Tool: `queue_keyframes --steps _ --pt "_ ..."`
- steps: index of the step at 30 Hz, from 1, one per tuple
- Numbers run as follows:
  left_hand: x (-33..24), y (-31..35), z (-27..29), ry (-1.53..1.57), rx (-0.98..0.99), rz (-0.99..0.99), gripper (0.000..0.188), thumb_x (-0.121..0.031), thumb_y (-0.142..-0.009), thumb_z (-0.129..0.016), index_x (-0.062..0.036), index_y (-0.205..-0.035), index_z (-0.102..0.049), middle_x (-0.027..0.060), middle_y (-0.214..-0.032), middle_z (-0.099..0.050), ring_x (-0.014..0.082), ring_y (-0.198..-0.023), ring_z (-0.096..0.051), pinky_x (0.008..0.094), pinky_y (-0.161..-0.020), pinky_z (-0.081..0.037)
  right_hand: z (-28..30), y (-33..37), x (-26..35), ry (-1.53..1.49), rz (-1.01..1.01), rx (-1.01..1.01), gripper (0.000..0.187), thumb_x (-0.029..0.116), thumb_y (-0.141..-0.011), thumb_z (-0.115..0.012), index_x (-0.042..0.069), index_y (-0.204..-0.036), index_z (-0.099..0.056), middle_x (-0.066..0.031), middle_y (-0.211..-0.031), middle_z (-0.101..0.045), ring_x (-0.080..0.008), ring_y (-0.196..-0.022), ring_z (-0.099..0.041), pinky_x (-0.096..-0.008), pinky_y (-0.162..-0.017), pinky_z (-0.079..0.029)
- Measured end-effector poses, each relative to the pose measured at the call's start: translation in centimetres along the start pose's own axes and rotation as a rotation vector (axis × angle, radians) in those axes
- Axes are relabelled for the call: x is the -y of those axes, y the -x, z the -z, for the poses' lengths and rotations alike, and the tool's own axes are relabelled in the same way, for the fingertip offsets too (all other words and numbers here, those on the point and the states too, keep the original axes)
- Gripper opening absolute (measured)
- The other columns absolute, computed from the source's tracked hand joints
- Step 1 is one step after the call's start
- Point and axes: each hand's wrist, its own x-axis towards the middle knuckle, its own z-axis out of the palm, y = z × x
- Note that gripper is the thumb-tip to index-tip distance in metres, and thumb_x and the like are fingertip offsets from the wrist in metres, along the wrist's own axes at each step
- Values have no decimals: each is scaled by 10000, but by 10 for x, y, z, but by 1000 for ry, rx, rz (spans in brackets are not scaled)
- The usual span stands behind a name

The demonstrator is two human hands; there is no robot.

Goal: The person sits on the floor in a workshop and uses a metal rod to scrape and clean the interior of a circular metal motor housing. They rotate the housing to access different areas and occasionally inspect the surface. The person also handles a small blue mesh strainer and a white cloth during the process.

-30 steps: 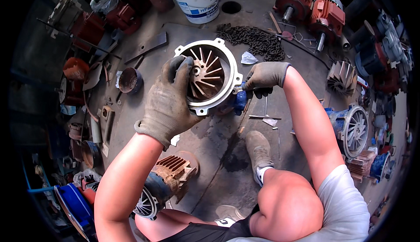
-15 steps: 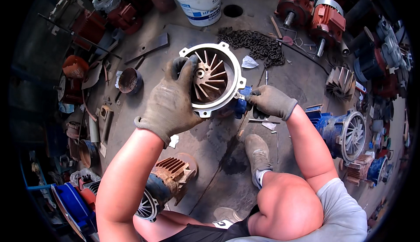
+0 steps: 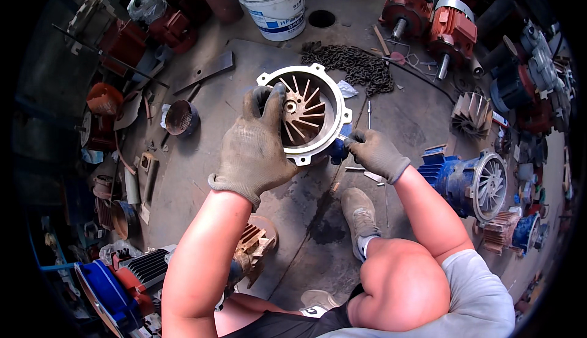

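Note:
A round housing [image 3: 343, 96] with a pale, lugged flange stands in front of me, its open end facing up. Inside it sits a rusty brown impeller [image 3: 312, 109] with straight radial vanes. My gloved left hand [image 3: 254, 145] grips the housing's left side, its fingertips reaching over the rim toward the vanes. At the lower right of the flange my gloved right hand [image 3: 377, 153] is closed on a small silver wrench [image 3: 343, 137], whose end meets the flange edge; the rest is inside the glove. Part of a blue body [image 3: 337, 152] shows below the flange.
A dark chain [image 3: 361, 66] lies beyond the housing, near a white bucket [image 3: 275, 11]. Red motors [image 3: 454, 29] stand at the far right, a blue motor [image 3: 458, 182] nearer. A loose vaned wheel [image 3: 471, 115], a bowl [image 3: 181, 115] and thin rods [image 3: 369, 115] lie around.
The housing and my left hand have shifted slightly right. My right hand stays closed on the wrench at the flange edge.

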Motion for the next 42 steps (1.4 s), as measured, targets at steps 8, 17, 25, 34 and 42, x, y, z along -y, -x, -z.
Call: queue_keyframes --steps 8,17,25,34,42 --pt "0 1 -7 -28 -72 1 1211 -492 -727 -1014 -46 -1711 -465 256 -1609 -519 459 -1320 -731 535 -1074 -644 8 -21 -8 -128 77 38 277 263 -1087 -769 22 -1222 -793 -101 -942 -814 -178 -818 -756 -372 -798 -599" --pt "-1 11 -11 -4 -109 51 1164 -470 -737 -1011 -81 -1695 -477 217 -1585 -532 454 -1315 -724 536 -1051 -658 -13 -7 -6 -120 82 -174 312 300 -1030 -819 33 -1189 -819 -128 -972 -843 -199 -911 -808 -372 -877 -621" --pt "7 18 -19 23 -148 33 1189 -479 -750 -1017 -88 -1700 -417 237 -1592 -500 465 -1277 -732 541 -1019 -663 -30 -8 -16 -108 -63 -245 410 409 -990 -866 42 -1166 -818 -212 -1044 -858 -406 -1045 -835 -493 -976 -630" --pt "7 16 -17 -8 -102 37 1123 -467 -765 -1003 -68 -1635 -416 255 -1549 -490 493 -1390 -643 552 -1081 -638 -54 -5 -21 -229 -95 -290 448 439 -1029 -831 51 -1245 -779 -215 -1108 -852 -418 -1069 -824 -495 -960 -627" --pt "-30 19 -14 21 -101 195 1113 -470 -776 -994 -5 -1608 -418 298 -1585 -471 484 -1336 -696 547 -1047 -661 14 12 -30 -431 176 -374 305 303 -1127 -751 16 -1230 -741 -50 -902 -741 -132 -839 -685 -357 -751 -559"
